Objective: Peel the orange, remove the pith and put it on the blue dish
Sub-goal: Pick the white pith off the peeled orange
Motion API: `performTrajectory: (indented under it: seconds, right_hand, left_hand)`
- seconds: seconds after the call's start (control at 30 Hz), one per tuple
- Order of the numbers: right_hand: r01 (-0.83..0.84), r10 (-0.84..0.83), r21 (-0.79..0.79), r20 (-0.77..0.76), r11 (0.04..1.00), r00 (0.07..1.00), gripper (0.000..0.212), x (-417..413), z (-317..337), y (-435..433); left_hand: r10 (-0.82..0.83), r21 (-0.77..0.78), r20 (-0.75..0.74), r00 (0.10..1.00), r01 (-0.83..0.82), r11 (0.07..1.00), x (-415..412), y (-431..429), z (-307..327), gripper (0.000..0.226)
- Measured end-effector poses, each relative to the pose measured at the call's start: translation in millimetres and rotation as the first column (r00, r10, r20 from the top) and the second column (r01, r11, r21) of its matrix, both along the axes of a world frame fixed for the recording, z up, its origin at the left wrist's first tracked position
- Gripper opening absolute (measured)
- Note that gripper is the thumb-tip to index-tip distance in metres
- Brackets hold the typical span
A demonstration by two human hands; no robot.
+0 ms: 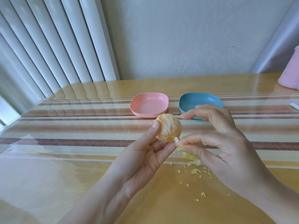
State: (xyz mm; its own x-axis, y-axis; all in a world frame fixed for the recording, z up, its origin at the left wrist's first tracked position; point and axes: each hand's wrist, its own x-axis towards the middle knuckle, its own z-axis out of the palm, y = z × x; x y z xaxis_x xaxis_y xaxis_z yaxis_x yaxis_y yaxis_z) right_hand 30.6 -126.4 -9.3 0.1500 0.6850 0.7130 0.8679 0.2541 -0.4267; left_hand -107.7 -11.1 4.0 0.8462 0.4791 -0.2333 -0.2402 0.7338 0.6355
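The peeled orange [169, 127] is held above the table in my left hand [145, 157], thumb on its left side and fingers beneath it. My right hand [221, 143] pinches a white piece of pith [176, 139] at the orange's lower right between thumb and forefinger, its other fingers spread above. The blue dish [194, 101] stands behind my right hand, which hides its front edge; nothing lies in the part I can see.
A pink dish [149, 104] sits left of the blue one with nothing in it. Peel and pith scraps [192, 159] lie on the table under my right hand. A pink container [289, 73] stands far right, with a white pen-like object [293, 105] nearby. Blinds hang at the left.
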Motion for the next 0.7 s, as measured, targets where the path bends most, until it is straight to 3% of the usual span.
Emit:
performTrajectory:
  seconds: [0.3,0.4,0.47,0.7]
  right_hand:
    - [0.029,-0.047,-0.06,-0.335,0.998,0.941,0.011,13.4,8.9,-9.0]
    - [0.034,-0.055,-0.069,-0.325,0.997,0.944,0.01,15.0,7.8,-7.8]
    - [0.016,-0.047,-0.1,-0.306,0.995,0.951,0.022,15.8,8.7,-7.4]
    - [0.013,-0.038,-0.088,-0.291,0.996,0.956,0.019,11.2,9.0,-8.6]
  left_hand:
    - [0.075,0.041,-0.039,0.996,-0.073,0.996,0.4,3.0,0.4,0.023]
    - [0.077,0.072,-0.05,0.996,-0.073,0.995,0.7,2.6,-0.3,0.022]
    - [0.062,0.094,-0.049,0.997,-0.057,0.994,-0.1,3.7,-1.7,0.019]
    - [0.05,0.195,-0.039,0.998,-0.042,0.98,-0.5,7.6,-6.1,0.04]
